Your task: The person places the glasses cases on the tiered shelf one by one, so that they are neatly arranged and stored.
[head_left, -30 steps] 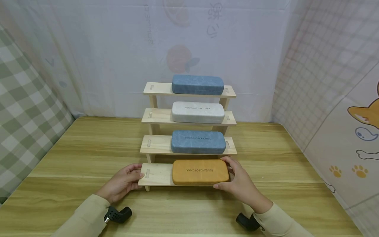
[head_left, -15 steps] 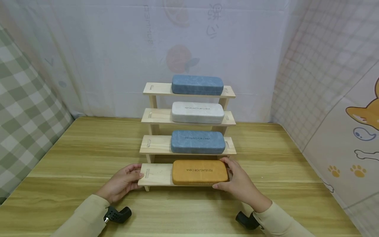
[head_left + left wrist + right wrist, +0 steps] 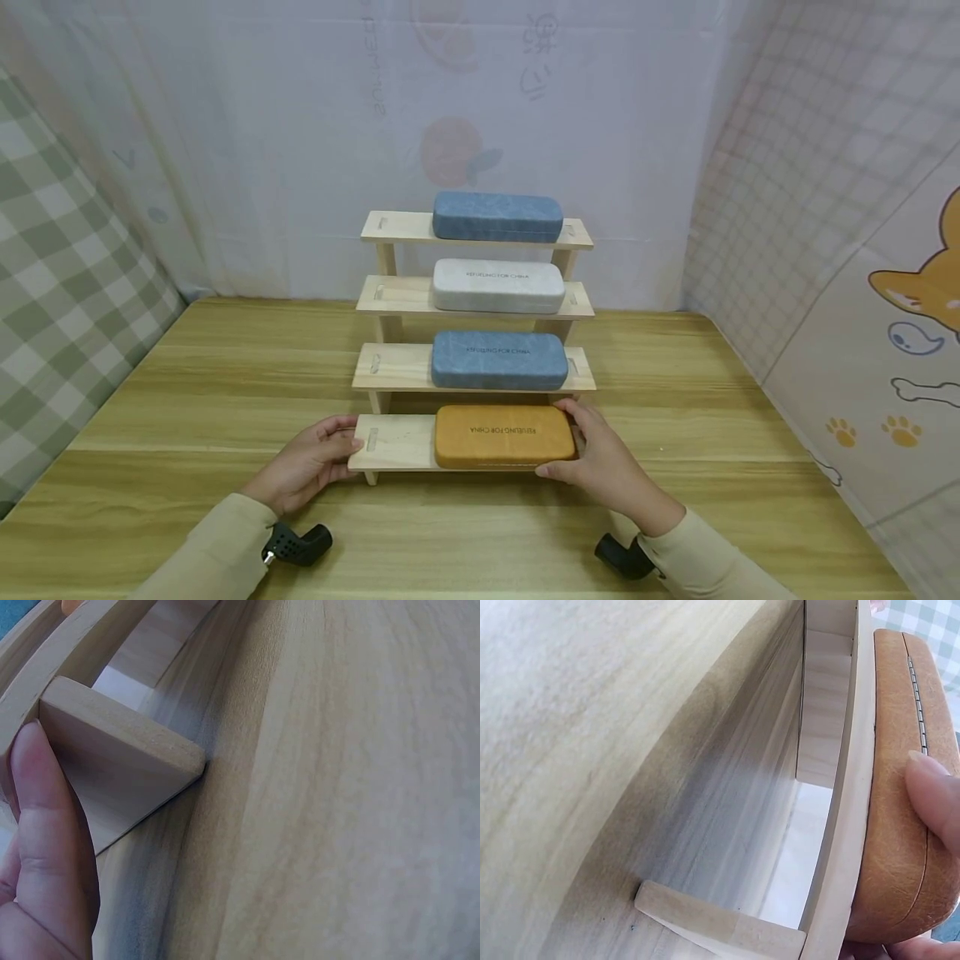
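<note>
An orange glasses case (image 3: 504,437) lies on the lowest step of a tiered wooden display stand (image 3: 397,442), its lettering upside down in the head view. My right hand (image 3: 611,462) grips the case's right end, thumb at the front and fingers at the back. In the right wrist view the thumb (image 3: 934,799) presses beside the hinge of the orange case (image 3: 896,825). My left hand (image 3: 311,464) pinches the left end of that same step. The left wrist view shows the left thumb (image 3: 45,795) against the edge of the board, beside a stand leg (image 3: 120,750).
Higher steps hold a blue case (image 3: 498,360), a white case (image 3: 498,286) and another blue case (image 3: 497,217) at the top. The stand is on a wood-grain table (image 3: 225,400). A pale curtain (image 3: 285,150) hangs behind it, with patterned cloth at both sides.
The head view has shifted very slightly. Both hands keep their hold on the step and the orange glasses case, which stays in place on the stand.
</note>
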`<state>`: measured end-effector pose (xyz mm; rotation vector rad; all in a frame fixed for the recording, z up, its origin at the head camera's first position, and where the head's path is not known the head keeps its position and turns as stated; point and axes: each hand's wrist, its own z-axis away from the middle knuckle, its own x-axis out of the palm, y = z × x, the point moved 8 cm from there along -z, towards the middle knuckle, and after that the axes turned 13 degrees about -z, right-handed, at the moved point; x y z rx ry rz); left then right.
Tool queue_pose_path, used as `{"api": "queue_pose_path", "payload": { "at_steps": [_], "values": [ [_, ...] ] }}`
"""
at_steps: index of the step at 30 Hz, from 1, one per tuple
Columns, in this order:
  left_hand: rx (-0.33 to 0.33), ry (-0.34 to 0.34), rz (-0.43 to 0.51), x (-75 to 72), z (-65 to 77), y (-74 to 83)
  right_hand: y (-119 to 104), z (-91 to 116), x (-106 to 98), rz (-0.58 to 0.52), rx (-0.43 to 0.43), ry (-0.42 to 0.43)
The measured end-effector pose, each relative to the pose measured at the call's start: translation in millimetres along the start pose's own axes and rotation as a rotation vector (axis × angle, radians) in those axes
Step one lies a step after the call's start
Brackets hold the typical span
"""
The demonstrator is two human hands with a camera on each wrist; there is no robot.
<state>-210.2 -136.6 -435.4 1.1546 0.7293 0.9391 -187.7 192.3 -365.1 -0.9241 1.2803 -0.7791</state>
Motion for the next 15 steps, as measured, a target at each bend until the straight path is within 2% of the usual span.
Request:
{"api": "queue_pose_path", "payload": {
  "at_steps": [4,8,12,15],
  "values": [
    [-0.002,0.002,-0.002,-1.2,0.4,-0.9,1,-1,1,0.018,-0.003,-0.004],
    [-0.015,0.014,-0.036,-2.0,1.0,-2.7,2,1,-1,0.088,-0.025,0.001],
    [-0.04,0.055,-0.115,-3.6,4.8,-4.7,2,9,-9,0.139,-0.059,0.006],
    [-0.06,0.12,-0.168,-8.3,10.4,-3.1,-1,17,-24,0.141,-0.106,0.037]
  ]
}}
